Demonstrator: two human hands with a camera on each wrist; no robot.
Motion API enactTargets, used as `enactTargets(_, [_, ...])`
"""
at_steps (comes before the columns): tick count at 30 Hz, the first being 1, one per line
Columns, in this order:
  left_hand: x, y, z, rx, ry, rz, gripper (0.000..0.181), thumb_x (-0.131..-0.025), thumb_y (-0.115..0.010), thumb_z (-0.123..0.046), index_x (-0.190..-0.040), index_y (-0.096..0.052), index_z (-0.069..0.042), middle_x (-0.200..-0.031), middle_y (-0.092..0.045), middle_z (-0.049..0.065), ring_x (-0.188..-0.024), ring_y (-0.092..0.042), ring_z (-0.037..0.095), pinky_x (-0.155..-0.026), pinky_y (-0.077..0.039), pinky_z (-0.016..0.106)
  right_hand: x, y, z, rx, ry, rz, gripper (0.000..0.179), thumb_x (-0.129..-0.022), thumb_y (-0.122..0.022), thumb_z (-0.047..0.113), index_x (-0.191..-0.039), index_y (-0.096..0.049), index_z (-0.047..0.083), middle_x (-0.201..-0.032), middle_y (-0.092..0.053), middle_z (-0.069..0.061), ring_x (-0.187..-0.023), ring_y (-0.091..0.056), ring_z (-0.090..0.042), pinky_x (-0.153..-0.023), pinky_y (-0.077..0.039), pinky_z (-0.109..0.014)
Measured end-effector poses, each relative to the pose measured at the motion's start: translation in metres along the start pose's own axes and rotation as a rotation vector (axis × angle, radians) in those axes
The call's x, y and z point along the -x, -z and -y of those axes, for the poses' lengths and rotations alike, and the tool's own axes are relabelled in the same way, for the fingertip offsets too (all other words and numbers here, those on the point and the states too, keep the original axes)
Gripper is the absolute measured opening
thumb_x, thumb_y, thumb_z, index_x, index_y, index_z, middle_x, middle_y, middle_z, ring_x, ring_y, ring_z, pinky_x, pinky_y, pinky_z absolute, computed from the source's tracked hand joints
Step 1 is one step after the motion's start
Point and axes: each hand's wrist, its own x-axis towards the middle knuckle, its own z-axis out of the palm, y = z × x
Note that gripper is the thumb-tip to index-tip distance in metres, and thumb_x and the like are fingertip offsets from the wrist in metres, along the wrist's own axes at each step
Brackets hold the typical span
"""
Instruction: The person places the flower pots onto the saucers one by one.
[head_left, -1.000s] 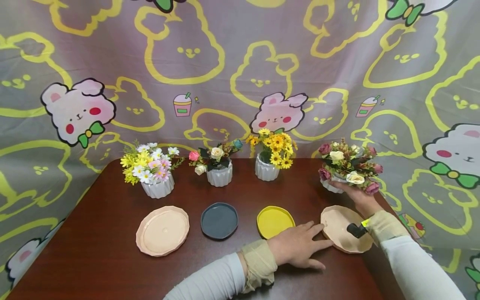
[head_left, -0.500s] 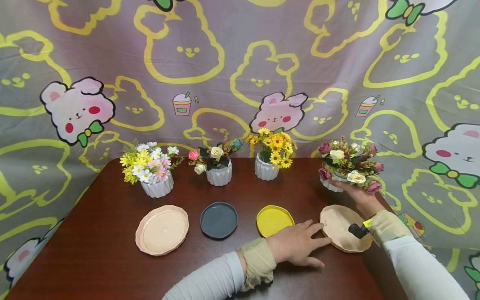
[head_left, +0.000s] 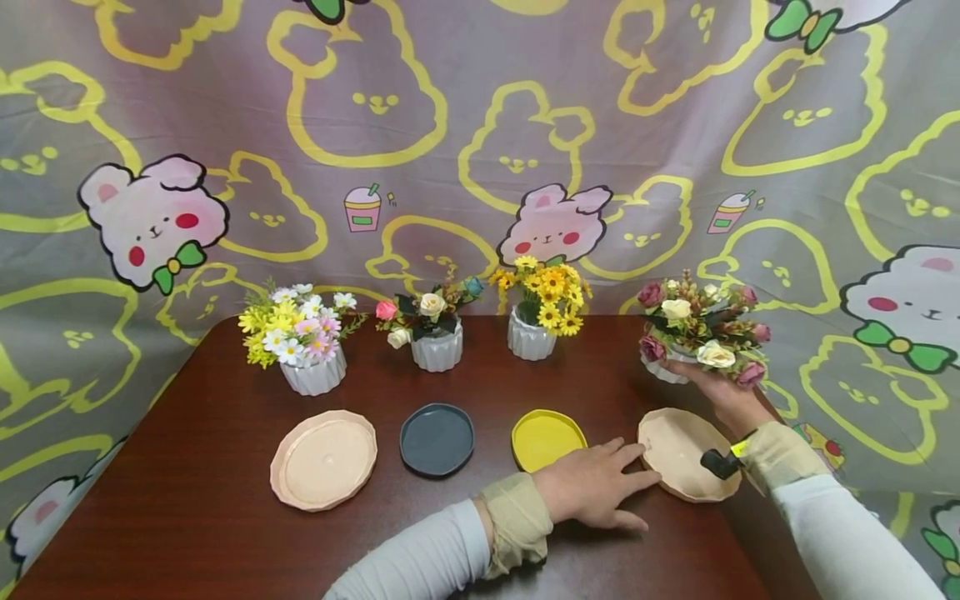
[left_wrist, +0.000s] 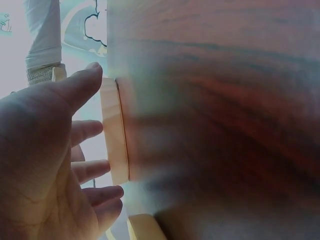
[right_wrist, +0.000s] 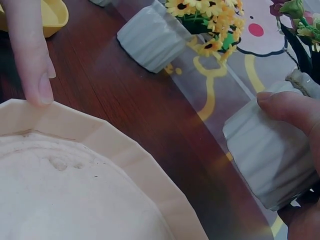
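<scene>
On the right of the table, my right hand [head_left: 723, 396] grips a white ribbed flowerpot [right_wrist: 267, 145] holding artificial mauve and cream roses [head_left: 697, 321]. Its thumb lies on the pot's side near the rim; the flowers partly cover the fingers in the head view. Whether the pot's base touches the table, I cannot tell. In front of it lies a beige saucer [head_left: 678, 454] with a faceted rim. My left hand [head_left: 600, 492] is spread out with fingers extended, fingertips at that saucer's left edge. A yellow saucer [head_left: 547, 437] is partly behind the left hand.
Along the back stand white pots with yellow daisies [head_left: 551, 296], mixed roses [head_left: 432, 307] and pastel daisies [head_left: 303, 325]. A dark grey saucer [head_left: 437, 440] and another beige saucer [head_left: 325, 460] lie to the left. A patterned curtain [head_left: 420, 192] hangs behind the table.
</scene>
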Motion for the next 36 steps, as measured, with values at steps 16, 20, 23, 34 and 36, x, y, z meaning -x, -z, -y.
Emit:
enactTargets(16, [0.000, 0.000, 0.001, 0.010, 0.003, 0.012, 0.069, -0.092, -0.041, -0.072, -0.153, -0.024, -0.046, -0.162, -0.022, -0.008, -0.149, -0.029, 0.015, -0.116, -0.034, 0.025, 0.000, 0.006, -0.003, -0.010, 0.020, 0.043, 0.053, -0.096, -0.061, 0.006, -0.143, -0.042, 0.026, -0.127, -0.052, 0.022, -0.111, -0.050, 0.009, -0.090, -0.040, -0.006])
enactTargets(20, [0.001, 0.001, 0.001, 0.003, 0.003, 0.005, 0.068, -0.092, -0.040, -0.073, -0.153, -0.025, -0.046, -0.162, -0.023, -0.008, -0.148, -0.029, 0.015, -0.116, -0.034, 0.024, -0.001, 0.010, -0.008, -0.065, 0.071, 0.093, 0.051, -0.097, -0.056, 0.000, -0.141, -0.046, 0.022, -0.128, -0.055, 0.021, -0.112, -0.053, 0.009, -0.091, -0.041, -0.007])
enactTargets(23, [0.002, 0.001, 0.001, -0.002, 0.000, -0.004, 0.068, -0.092, -0.040, -0.072, -0.153, -0.026, -0.045, -0.162, -0.024, -0.007, -0.148, -0.029, 0.016, -0.116, -0.034, 0.024, -0.001, 0.013, -0.013, -0.047, 0.062, 0.121, 0.050, -0.099, -0.055, 0.002, -0.141, -0.045, 0.027, -0.128, -0.054, 0.023, -0.113, -0.051, 0.012, -0.090, -0.041, -0.006])
enactTargets(34, [0.002, 0.003, 0.000, -0.005, -0.005, -0.007, 0.067, -0.093, -0.039, -0.072, -0.153, -0.028, -0.043, -0.161, -0.025, -0.006, -0.149, -0.030, 0.016, -0.117, -0.032, 0.024, -0.002, 0.010, -0.010, -0.062, 0.057, 0.075, 0.050, -0.095, -0.062, 0.004, -0.137, -0.049, 0.028, -0.124, -0.058, 0.022, -0.109, -0.054, 0.010, -0.088, -0.042, -0.007])
enactTargets(36, [0.002, 0.003, 0.000, -0.007, -0.006, -0.015, 0.067, -0.093, -0.040, -0.072, -0.153, -0.029, -0.043, -0.161, -0.026, -0.006, -0.148, -0.030, 0.016, -0.117, -0.032, 0.024, 0.000, 0.011, -0.011, -0.027, 0.078, 0.105, 0.050, -0.098, -0.057, 0.003, -0.140, -0.046, 0.026, -0.127, -0.054, 0.025, -0.113, -0.050, 0.012, -0.090, -0.040, -0.005])
